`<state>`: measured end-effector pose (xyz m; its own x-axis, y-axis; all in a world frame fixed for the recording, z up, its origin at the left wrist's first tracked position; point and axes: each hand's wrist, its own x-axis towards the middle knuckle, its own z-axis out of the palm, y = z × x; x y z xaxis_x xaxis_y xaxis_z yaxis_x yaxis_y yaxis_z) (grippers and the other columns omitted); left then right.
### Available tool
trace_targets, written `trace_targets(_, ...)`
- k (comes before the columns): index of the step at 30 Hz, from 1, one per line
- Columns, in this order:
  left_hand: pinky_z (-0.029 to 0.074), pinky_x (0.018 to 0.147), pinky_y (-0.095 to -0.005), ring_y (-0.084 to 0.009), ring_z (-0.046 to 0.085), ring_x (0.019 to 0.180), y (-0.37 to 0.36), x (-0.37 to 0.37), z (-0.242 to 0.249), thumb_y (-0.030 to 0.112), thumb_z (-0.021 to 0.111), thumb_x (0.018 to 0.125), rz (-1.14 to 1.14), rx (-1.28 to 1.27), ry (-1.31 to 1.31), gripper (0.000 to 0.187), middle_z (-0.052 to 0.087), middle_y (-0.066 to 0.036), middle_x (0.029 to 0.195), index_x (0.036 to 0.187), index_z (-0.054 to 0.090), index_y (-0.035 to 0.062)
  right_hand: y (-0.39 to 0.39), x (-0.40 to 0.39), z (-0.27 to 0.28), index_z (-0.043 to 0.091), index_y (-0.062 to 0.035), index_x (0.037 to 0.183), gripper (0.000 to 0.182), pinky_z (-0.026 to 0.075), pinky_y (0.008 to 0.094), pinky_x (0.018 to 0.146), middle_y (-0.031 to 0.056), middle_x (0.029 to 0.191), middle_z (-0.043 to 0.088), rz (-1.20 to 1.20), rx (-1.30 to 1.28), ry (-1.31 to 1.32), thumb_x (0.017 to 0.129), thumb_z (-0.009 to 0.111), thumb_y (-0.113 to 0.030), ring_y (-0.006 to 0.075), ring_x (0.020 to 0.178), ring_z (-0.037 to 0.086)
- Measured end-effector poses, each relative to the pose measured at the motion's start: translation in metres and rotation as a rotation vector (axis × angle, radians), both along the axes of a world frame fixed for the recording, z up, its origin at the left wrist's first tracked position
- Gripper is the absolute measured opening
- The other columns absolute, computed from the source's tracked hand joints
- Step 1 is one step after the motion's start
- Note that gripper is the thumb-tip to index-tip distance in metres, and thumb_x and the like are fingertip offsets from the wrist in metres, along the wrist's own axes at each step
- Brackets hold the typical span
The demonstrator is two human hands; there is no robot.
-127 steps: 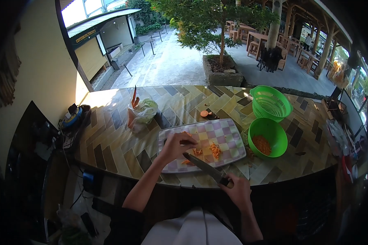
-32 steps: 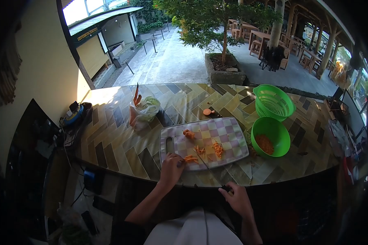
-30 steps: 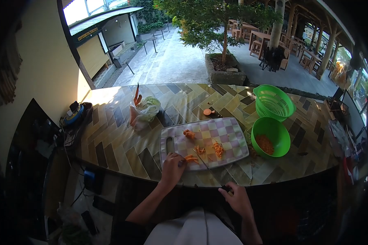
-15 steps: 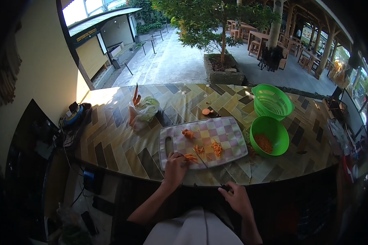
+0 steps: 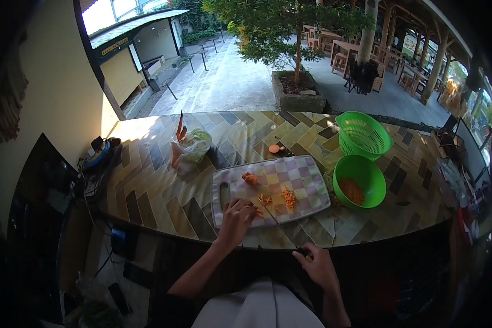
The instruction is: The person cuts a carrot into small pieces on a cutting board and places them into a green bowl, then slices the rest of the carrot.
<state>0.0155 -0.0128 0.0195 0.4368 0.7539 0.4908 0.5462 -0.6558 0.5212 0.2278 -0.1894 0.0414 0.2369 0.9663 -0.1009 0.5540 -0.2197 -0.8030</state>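
A checkered cutting board (image 5: 300, 174) lies on the tiled counter. A carrot chunk (image 5: 250, 178) and small piles of cut carrot (image 5: 288, 198) sit on it. My left hand (image 5: 236, 218) rests on the board's near edge, fingers curled over carrot strips there. My right hand (image 5: 318, 266) grips the handle of a knife (image 5: 277, 223) at the counter's front edge. The blade points up and left onto the board, close to my left hand.
A green bowl (image 5: 366, 170) with chopped carrot stands right of the board, a green colander (image 5: 363, 134) behind it. A plastic bag with carrots (image 5: 188, 147) lies at the left. A carrot slice (image 5: 274, 148) sits behind the board. Cables and a device (image 5: 97, 156) occupy the far left.
My left hand came off the carrot chunk, dropped to the board's near left corner, then slid right onto the carrot strips. The knife pulled back toward the counter edge.
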Motion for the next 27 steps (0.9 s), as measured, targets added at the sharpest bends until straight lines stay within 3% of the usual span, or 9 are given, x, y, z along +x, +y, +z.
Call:
trace_targets(4,0.038,0.096,-0.0394,-0.0246,0.058,0.11,0.012,0.004,0.002,0.009,0.075,0.073,-0.095,-0.055,0.103,0.009,0.069,-0.005,0.106,0.082,0.075,0.0078,0.0,0.001,0.001,0.064,0.0064,0.099,0.036,0.045,0.0311,0.054,0.0143,0.061,0.062,0.005,0.017,0.0,0.089,0.074,-0.027,0.0154,0.055,0.063)
trace_targets(13,0.039,0.093,-0.0371,-0.0207,0.059,0.102,0.033,0.001,-0.001,0.01,0.066,0.081,-0.357,-0.057,0.207,0.004,0.062,-0.005,0.087,0.079,0.069,0.009,-0.004,0.003,0.008,0.064,0.0058,0.098,0.035,0.044,0.0306,0.053,0.0134,0.059,0.061,-0.007,-0.048,0.035,0.089,0.074,-0.026,0.0149,0.054,0.062)
trace_targets(16,0.043,0.092,-0.0379,-0.024,0.062,0.097,0.04,0.0,-0.002,0.012,0.067,0.083,-0.423,-0.095,0.239,0.006,0.067,-0.004,0.091,0.083,0.069,0.0067,-0.004,0.006,0.004,0.064,0.0054,0.098,0.034,0.044,0.0303,0.053,0.0129,0.059,0.061,-0.014,-0.005,0.028,0.089,0.074,-0.026,0.0146,0.053,0.061)
trace_targets(24,0.045,0.09,-0.0397,-0.0302,0.063,0.092,0.05,0.002,0.001,0.008,0.064,0.083,-0.512,-0.09,0.227,0.006,0.064,-0.011,0.089,0.082,0.069,0.0057,-0.003,0.007,0.006,0.065,0.0047,0.096,0.032,0.043,0.0297,0.052,0.011,0.058,0.06,-0.012,0.01,0.013,0.089,0.073,-0.025,0.0132,0.052,0.059)
trace_targets(27,0.047,0.087,-0.0407,-0.0329,0.063,0.091,0.057,0.001,0.006,0.007,0.067,0.082,-0.523,-0.156,0.286,0.006,0.064,-0.014,0.088,0.085,0.071,0.0043,-0.003,0.005,0.012,0.064,0.0047,0.099,0.041,0.044,0.0396,0.058,0.0221,0.064,0.056,-0.041,-0.042,0.093,0.087,0.074,-0.034,0.0338,0.057,0.056)
